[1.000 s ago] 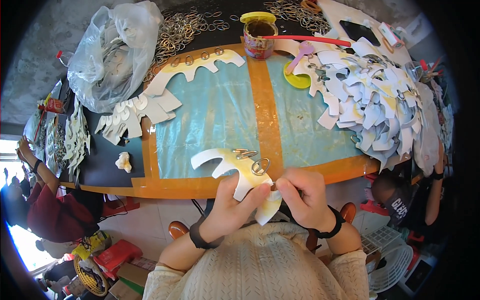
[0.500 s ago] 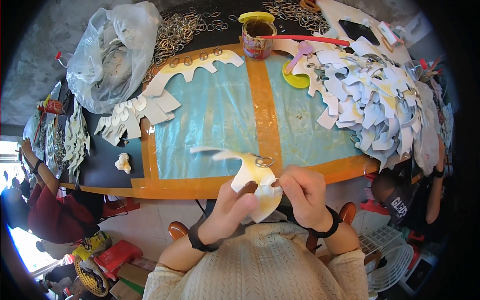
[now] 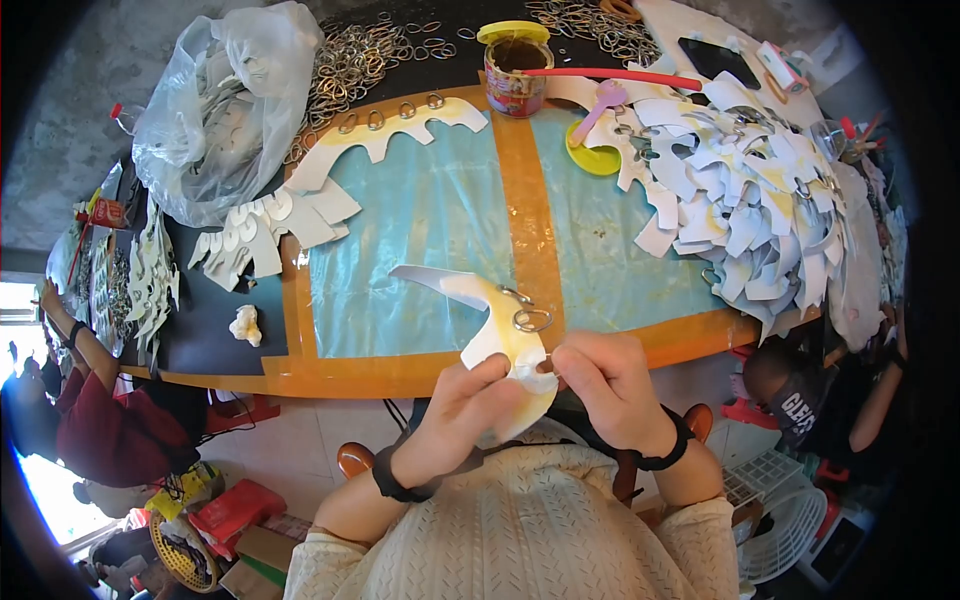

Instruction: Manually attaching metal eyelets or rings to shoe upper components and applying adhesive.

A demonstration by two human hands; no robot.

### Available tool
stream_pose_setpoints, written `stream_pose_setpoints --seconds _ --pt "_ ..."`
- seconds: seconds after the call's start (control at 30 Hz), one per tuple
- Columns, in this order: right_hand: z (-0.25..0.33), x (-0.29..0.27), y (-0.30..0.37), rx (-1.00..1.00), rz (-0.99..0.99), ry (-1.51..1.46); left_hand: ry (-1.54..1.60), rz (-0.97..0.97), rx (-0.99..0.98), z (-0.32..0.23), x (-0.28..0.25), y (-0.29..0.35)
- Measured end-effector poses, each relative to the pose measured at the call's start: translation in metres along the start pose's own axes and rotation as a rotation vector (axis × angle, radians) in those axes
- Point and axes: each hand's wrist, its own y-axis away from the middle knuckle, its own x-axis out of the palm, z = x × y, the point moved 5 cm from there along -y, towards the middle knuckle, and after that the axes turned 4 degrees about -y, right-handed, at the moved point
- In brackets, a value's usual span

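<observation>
Well beyond in-hand cutout [image 3: 490, 338] — tub [image 3: 516, 98], bag [image 3: 265, 45]

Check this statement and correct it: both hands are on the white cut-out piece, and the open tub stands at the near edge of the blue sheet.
The tub's place is wrong: in the head view, the open tub stands at the far edge of the blue sheet. Both hands, left and right, are on the white cut-out piece.
</observation>
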Motion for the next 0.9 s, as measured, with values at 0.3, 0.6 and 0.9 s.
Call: stream_pose_setpoints --seconds 0.3,0.6,0.9 --pt "0.008 0.002 0.001 -0.203 -0.08 0.296 -0.189 -0.263 0.022 -0.005 0.014 -0.009" --pt "0.001 0.002 0.0 0.085 0.033 -0.051 -0.323 -0.228 0.099 -0.012 0.013 -0.006" --pt "0.004 0.001 0.001 -0.069 -0.026 0.134 -0.17 -0.208 -0.047 -0.011 0.018 -0.01"
